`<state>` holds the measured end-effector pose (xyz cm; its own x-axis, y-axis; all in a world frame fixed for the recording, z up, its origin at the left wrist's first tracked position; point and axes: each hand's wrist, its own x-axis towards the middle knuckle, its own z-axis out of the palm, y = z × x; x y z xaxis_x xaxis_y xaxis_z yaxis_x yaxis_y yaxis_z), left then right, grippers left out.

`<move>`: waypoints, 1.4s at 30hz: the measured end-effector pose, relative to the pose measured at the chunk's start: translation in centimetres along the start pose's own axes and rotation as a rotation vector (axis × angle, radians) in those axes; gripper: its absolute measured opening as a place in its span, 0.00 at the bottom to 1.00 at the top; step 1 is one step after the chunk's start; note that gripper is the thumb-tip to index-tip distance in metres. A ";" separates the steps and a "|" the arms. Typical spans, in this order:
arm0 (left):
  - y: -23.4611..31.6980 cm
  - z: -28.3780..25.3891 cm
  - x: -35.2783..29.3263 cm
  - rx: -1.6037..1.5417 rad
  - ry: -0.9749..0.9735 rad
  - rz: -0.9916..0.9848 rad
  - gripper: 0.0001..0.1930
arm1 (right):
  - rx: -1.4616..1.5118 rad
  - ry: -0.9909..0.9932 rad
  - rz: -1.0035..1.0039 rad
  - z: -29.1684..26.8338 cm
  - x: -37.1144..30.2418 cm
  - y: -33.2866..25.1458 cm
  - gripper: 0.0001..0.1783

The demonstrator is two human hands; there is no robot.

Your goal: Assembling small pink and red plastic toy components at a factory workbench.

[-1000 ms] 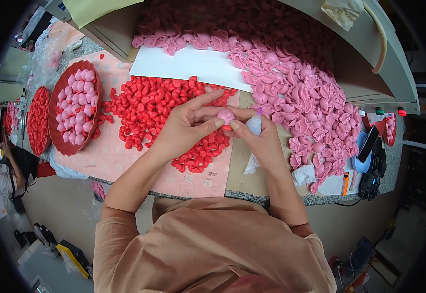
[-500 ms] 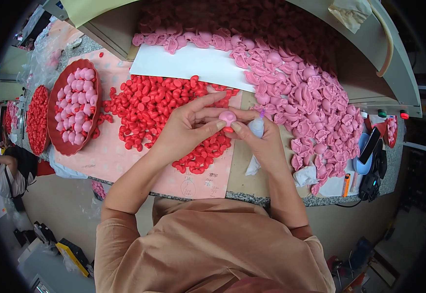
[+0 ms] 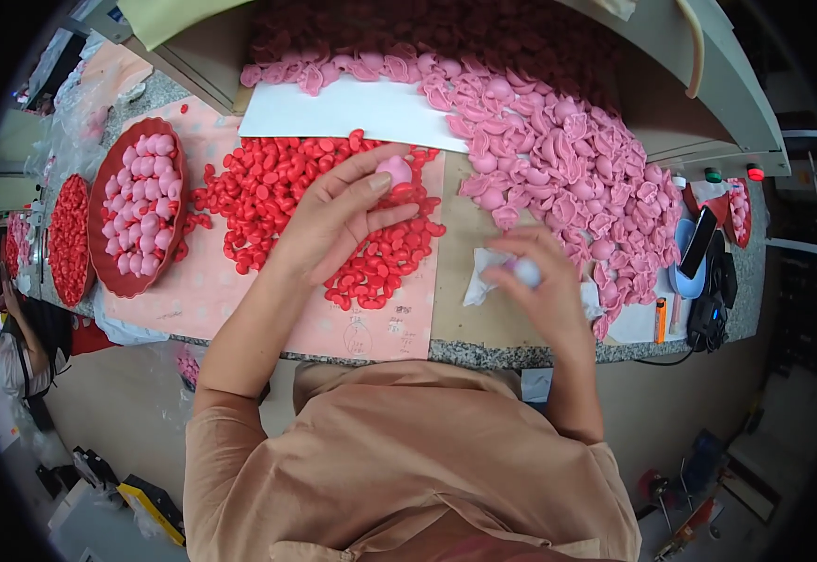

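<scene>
Between the thumb and fingertips of my left hand [image 3: 329,211] is a pink rounded plastic piece [image 3: 395,172], held above a heap of red bean-shaped pieces [image 3: 277,192]. Its other fingers are spread. My right hand [image 3: 553,295], somewhat blurred, curls round a small translucent squeeze bottle [image 3: 526,273]. It is over the brown board [image 3: 469,323], beside a crumpled white tissue [image 3: 477,281]. The bottle's tip is hidden or smeared by motion. A large pile of pink shell-like and domed pieces [image 3: 567,173] spreads beyond my right hand.
A red scalloped oval tray [image 3: 99,229] with joined pink and red pieces stands at the left, next to a tray of red pieces [image 3: 71,239]. At right lie an orange marker [image 3: 660,320], a phone [image 3: 697,245] and a blue dish [image 3: 683,281]. An overhanging cabinet [image 3: 717,103] arches behind.
My hands have moved apart. The left has carried the pink piece up and to the left, while the right has drawn the squeeze bottle down and rightward to the tissue.
</scene>
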<state>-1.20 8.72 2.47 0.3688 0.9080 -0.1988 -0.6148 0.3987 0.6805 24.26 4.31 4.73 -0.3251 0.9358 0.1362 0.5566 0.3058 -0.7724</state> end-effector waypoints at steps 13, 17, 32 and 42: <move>-2.2 2.0 -0.7 0.038 -0.034 0.043 0.15 | 0.482 0.295 0.010 2.8 3.9 -1.6 0.05; -2.9 1.6 -0.6 0.068 0.018 0.024 0.14 | 0.637 -0.010 0.133 4.7 5.5 -1.5 0.08; -3.3 1.0 -0.2 0.174 0.010 0.016 0.15 | 0.421 0.210 0.041 5.7 6.0 -0.1 0.08; -2.9 1.1 0.3 0.007 -0.062 -0.003 0.17 | 0.631 -0.109 0.277 0.3 3.6 1.1 0.07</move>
<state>1.42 7.66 1.24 0.4136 0.8968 -0.1571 -0.6089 0.4008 0.6846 23.49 7.97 4.18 -0.3288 0.9315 -0.1557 0.0904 -0.1331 -0.9870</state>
